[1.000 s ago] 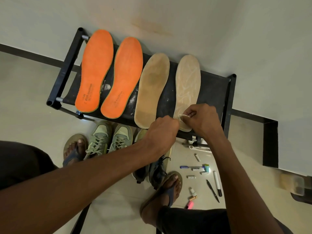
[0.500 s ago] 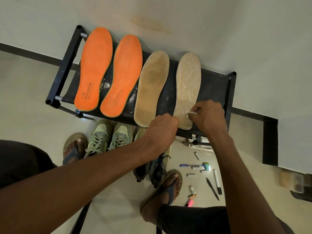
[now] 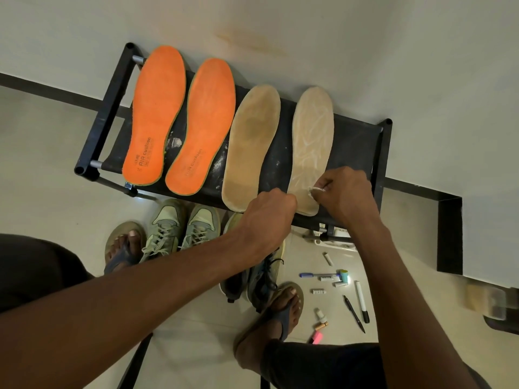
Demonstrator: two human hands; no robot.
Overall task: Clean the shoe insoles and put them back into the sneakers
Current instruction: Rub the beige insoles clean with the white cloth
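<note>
Several insoles lie side by side on a black rack: two orange insoles, a dirty tan insole and a pale streaked insole. My right hand pinches a small white wipe against the heel part of the pale insole. My left hand is curled at that insole's heel edge; what its fingers hold is hidden. Green sneakers stand on the floor under the rack. Dark sneakers sit partly behind my left arm.
Pens, markers and small tubes lie scattered on the tiled floor at the right. My sandalled feet stand beside the sneakers. A wall is right behind the rack. A black ledge runs along the right.
My right hand has slid the wipe up and to the right along the heel of the pale insole. My left hand has stayed at the heel edge.
</note>
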